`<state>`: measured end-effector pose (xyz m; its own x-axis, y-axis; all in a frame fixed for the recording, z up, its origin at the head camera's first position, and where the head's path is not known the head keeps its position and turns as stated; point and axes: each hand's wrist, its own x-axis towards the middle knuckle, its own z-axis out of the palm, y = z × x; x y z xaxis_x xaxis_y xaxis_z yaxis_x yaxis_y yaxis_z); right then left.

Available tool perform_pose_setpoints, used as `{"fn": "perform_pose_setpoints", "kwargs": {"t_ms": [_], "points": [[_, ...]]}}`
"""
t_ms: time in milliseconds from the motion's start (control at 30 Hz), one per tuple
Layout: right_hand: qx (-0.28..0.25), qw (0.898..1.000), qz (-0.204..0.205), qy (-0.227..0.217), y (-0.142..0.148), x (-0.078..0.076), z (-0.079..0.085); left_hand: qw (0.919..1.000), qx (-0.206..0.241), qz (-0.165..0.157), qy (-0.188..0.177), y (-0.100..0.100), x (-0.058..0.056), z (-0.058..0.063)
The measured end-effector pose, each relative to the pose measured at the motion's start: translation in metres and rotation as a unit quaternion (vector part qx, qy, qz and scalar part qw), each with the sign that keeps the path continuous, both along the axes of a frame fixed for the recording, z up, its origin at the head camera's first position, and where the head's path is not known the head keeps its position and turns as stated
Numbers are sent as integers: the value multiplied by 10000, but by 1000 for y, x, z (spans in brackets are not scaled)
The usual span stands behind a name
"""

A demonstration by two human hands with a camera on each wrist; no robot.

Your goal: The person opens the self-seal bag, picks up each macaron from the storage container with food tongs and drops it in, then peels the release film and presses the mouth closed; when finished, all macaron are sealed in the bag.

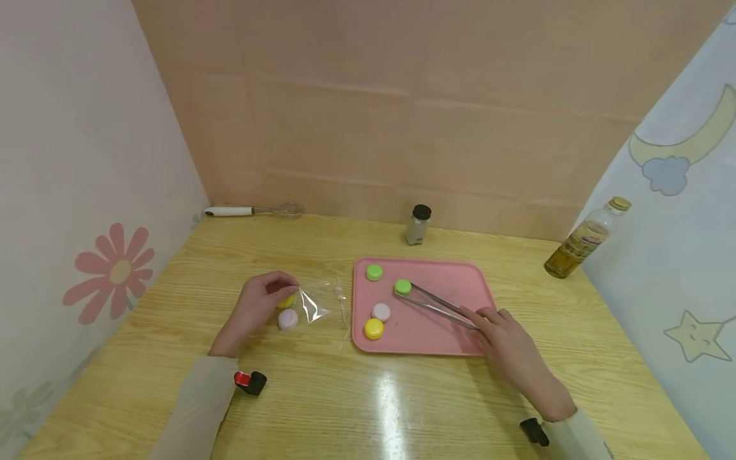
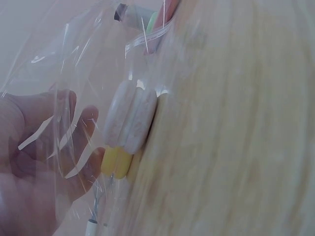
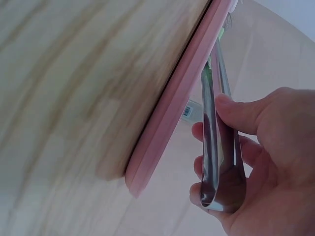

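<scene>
We see macarons [image 1: 374, 329] on the tray [image 1: 454, 273], more in the zip bag [image 1: 328, 295] left of it, a jar [image 1: 418, 227] behind, whisk [image 1: 241, 211] back left, bottle [image 1: 582, 246] back right.

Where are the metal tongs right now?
In the head view, the metal tongs are right of centre, over the pink tray, held in the right hand, with a green macaron at their tips.

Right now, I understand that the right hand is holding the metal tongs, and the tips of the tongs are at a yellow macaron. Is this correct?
Not quite: the tips of the metal tongs are at a green macaron, as the head view shows. The right hand is indeed holding the tongs.
</scene>
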<state>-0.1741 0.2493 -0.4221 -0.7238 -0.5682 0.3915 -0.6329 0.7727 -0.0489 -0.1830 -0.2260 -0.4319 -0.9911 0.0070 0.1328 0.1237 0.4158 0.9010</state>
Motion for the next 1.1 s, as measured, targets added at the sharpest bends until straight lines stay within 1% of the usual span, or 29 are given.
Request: {"fn": "perform_pose_setpoints", "kwargs": {"t_ms": [200, 433, 600, 800, 1100], "points": [[70, 10000, -53, 34, 1, 1, 0, 10000, 6, 18, -6, 0, -1, -1], [-82, 9997, 64, 215, 0, 0, -3, 10000, 17, 46, -79, 1, 1, 0], [-149, 9993, 132, 322, 0, 1, -3, 10000, 6, 34, -33, 1, 1, 2], [-118, 9989, 202, 416, -1, 3, 0, 10000, 40, -27, 1, 0, 1, 2], [-134, 9983, 339, 463, -5, 5, 5, 10000, 24, -2, -29, 1, 1, 1]]}}
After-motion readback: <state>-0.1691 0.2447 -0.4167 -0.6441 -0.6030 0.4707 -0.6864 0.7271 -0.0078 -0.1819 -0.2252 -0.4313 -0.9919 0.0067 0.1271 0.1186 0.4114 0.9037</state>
